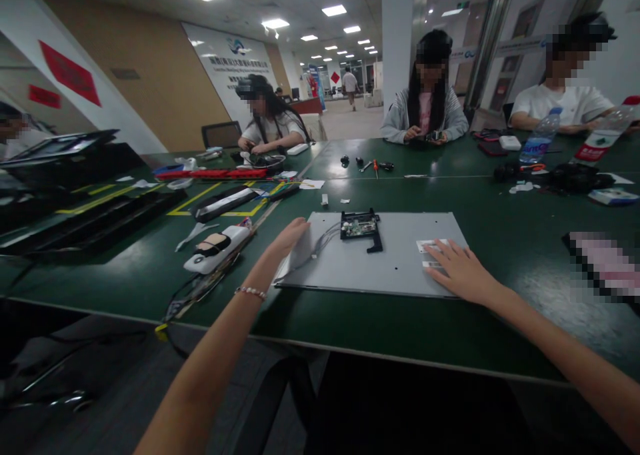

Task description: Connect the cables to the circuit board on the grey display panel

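A flat grey metal panel [370,268] lies on the green table in front of me. On its upper middle sits a black bracket with a small circuit board [360,226], and grey cables run from it to the panel's left side. My left hand [291,236] is at the panel's left edge, beside a raised whitish sheet or flap [299,250]; its fingers are together and what they grip is not clear. My right hand [457,268] rests flat with fingers spread on the panel's right part, over white labels [427,246].
Left of the panel are a white device [213,260] with cables and a long black part [225,204]. Small tools [376,167] lie beyond it. A phone [603,262] and bottles [540,135] stand or lie right. Several people sit around the table [350,322].
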Available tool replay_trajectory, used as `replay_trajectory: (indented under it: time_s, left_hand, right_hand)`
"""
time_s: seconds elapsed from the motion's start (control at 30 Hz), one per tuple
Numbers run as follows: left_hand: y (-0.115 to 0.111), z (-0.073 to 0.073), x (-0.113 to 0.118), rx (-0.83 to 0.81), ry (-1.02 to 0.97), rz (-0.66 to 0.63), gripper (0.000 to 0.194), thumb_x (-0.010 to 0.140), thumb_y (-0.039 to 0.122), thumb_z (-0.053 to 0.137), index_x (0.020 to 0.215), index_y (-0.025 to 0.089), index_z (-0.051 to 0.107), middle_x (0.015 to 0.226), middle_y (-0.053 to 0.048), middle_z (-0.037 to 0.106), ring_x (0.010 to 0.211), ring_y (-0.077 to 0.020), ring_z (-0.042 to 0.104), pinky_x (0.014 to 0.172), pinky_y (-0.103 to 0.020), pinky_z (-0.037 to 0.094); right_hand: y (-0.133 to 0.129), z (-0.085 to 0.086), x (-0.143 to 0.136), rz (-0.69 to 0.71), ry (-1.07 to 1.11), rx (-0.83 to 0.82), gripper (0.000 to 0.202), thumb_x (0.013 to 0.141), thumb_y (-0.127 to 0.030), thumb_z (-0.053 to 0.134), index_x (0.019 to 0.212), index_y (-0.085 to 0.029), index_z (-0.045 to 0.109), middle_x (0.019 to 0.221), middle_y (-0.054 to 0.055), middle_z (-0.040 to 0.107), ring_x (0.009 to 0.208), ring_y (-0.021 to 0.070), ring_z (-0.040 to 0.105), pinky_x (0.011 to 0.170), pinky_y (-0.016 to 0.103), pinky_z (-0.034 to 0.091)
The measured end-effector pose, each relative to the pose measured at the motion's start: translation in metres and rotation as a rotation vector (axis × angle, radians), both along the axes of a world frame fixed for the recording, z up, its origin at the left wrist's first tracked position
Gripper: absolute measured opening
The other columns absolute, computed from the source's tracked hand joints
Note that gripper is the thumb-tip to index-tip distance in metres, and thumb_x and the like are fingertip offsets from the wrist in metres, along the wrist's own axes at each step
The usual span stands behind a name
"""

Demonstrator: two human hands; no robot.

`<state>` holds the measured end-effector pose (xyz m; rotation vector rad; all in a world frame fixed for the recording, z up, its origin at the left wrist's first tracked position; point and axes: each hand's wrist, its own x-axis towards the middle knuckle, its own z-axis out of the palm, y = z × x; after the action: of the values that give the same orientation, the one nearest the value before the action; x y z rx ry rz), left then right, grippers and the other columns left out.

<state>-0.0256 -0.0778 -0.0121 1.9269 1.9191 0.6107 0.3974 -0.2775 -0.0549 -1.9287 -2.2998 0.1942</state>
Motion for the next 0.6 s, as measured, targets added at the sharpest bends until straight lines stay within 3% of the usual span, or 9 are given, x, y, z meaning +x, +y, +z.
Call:
replay_trajectory:
  time_s: [0.1, 0.2, 0.27, 0.37, 0.6]
  left_hand:
    - [-0.012, -0.003, 0.014, -0.085, -0.142, -0.041, 0.049, 0.097, 0.032, 0.039, 0.142, 0.014, 0.043, 0.146, -0.011, 0.049, 0.127, -0.0177, 0.054, 0.102, -0.024, 0.044]
    - [-0.021, -0.012, 0.033, -0.040, 0.027, -0.072, 0.054, 0.097, 0.036, 0.040, 0.146, 0.015, 0.037, 0.150, -0.013, 0.045, 0.135, -0.0218, 0.047, 0.108, -0.032, 0.040]
    - [-0.027, -0.020, 0.045, 0.003, 0.170, -0.081, 0.061, 0.094, 0.040, 0.048, 0.147, 0.015, 0.037, 0.154, -0.015, 0.037, 0.143, -0.0283, 0.034, 0.115, -0.042, 0.031]
    - [-0.037, -0.030, 0.061, 0.047, 0.309, -0.102, 0.064, 0.092, 0.048, 0.048, 0.148, 0.018, 0.038, 0.159, -0.014, 0.027, 0.147, -0.0356, 0.021, 0.117, -0.052, 0.022]
    - [-0.049, -0.036, 0.075, 0.073, 0.478, -0.161, 0.061, 0.098, 0.052, 0.032, 0.149, 0.021, 0.037, 0.158, -0.013, 0.030, 0.146, -0.0383, 0.022, 0.115, -0.052, 0.025]
  right_hand:
    - [0.003, 0.003, 0.022, 0.028, 0.050, 0.005, 0.063, 0.095, -0.057, 0.032, 0.148, -0.026, 0.042, 0.156, 0.006, 0.038, 0.142, 0.0308, 0.035, 0.113, 0.050, 0.030]
    - [0.017, 0.009, 0.044, 0.010, 0.157, -0.039, 0.056, 0.094, -0.049, 0.034, 0.136, -0.019, 0.057, 0.142, 0.009, 0.055, 0.129, 0.0268, 0.050, 0.109, 0.041, 0.039]
    - [0.027, 0.011, 0.055, -0.043, 0.203, -0.046, 0.055, 0.094, -0.047, 0.034, 0.133, -0.017, 0.059, 0.137, 0.011, 0.058, 0.125, 0.0275, 0.054, 0.105, 0.041, 0.042]
    - [0.040, 0.004, 0.060, -0.094, 0.198, 0.011, 0.058, 0.094, -0.047, 0.035, 0.140, -0.016, 0.051, 0.144, 0.012, 0.052, 0.131, 0.0295, 0.048, 0.107, 0.045, 0.040]
    - [0.038, -0.020, 0.053, -0.182, -0.061, 0.020, 0.061, 0.098, -0.049, 0.021, 0.152, -0.023, 0.034, 0.160, 0.013, 0.028, 0.145, 0.0367, 0.026, 0.109, 0.063, 0.028]
